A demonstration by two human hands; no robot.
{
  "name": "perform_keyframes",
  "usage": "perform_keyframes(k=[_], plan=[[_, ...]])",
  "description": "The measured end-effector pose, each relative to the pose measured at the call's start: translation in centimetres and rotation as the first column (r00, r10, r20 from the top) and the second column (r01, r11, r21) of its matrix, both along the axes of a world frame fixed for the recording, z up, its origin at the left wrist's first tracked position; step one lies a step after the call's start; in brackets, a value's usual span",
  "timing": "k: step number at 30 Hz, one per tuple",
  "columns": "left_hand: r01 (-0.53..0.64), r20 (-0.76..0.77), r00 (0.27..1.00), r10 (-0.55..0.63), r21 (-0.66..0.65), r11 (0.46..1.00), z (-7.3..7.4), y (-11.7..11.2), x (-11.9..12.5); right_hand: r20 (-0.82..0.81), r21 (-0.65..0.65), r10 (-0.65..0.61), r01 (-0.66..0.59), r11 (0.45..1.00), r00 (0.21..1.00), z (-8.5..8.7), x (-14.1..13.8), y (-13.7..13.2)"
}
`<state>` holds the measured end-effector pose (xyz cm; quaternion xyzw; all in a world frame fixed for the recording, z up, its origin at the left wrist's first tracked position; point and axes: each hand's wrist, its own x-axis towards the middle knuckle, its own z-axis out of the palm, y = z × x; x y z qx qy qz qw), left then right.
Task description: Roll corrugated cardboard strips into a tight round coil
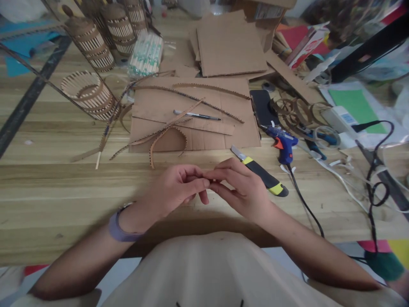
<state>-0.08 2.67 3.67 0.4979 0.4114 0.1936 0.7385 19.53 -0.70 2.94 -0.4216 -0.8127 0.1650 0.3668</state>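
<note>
Near the front edge of the table, my left hand [179, 187] and my right hand [239, 187] meet fingertip to fingertip. Both are closed in a pinch around something small and dark, mostly hidden by the fingers. Just beyond my right hand lies a yellow and black utility knife [263, 174] with its blade out. Ahead of my hands, a flat cardboard sheet [204, 143] bears several narrow corrugated cardboard strips [162, 130] and a pen [196, 115]. One curled strip hangs over the sheet's near edge.
A blue hot glue gun [283, 143] and its black cord lie to the right, by a dark phone [263, 104]. Slatted round baskets [91, 96] and a bundle of wrapped sticks [147, 53] stand at the left back. Cardboard pieces [230, 47] are stacked behind.
</note>
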Motion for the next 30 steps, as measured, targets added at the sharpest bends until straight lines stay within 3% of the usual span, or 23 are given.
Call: perform_keyframes(k=[6, 9, 13, 17, 20, 27, 30], plan=[[-0.014, -0.121, 0.992, 0.021, 0.065, 0.998, 0.1, -0.4, 0.0, 0.242, 0.178, -0.039, -0.005, 0.984, 0.969, -0.4, -0.2, -0.1], [-0.033, -0.199, 0.978, 0.065, 0.157, 0.987, 0.2, -0.9, 0.1, 0.351, 0.275, -0.075, -0.026, 0.961, 0.933, -0.7, -0.4, -0.3], [-0.062, -0.206, 0.971, 0.124, 0.284, 0.957, 0.2, -1.3, 0.0, 0.347, 0.307, -0.096, -0.017, 0.952, 0.933, -0.8, -0.5, -0.4], [-0.024, -0.060, 0.998, 0.036, 0.187, 0.982, 0.1, -1.0, -0.5, 0.092, 0.190, -0.024, 0.006, 0.982, 0.995, -0.9, -0.3, -0.3], [0.022, 0.060, 0.998, -0.027, 0.084, 0.996, -0.4, -0.7, -0.8, -0.042, 0.152, 0.009, -0.003, 0.988, 0.999, -0.8, -0.1, -0.3], [-0.141, 0.111, 0.981, 0.156, -0.129, 0.982, -0.7, -1.1, -0.1, 0.020, 0.208, -0.010, 0.006, 0.978, 1.000, -0.4, -0.1, -0.5], [-0.213, 0.069, 0.973, 0.221, -0.104, 0.971, -0.2, -1.8, 0.2, 0.074, 0.266, -0.027, 0.007, 0.964, 0.997, -0.4, -0.2, -0.7]])
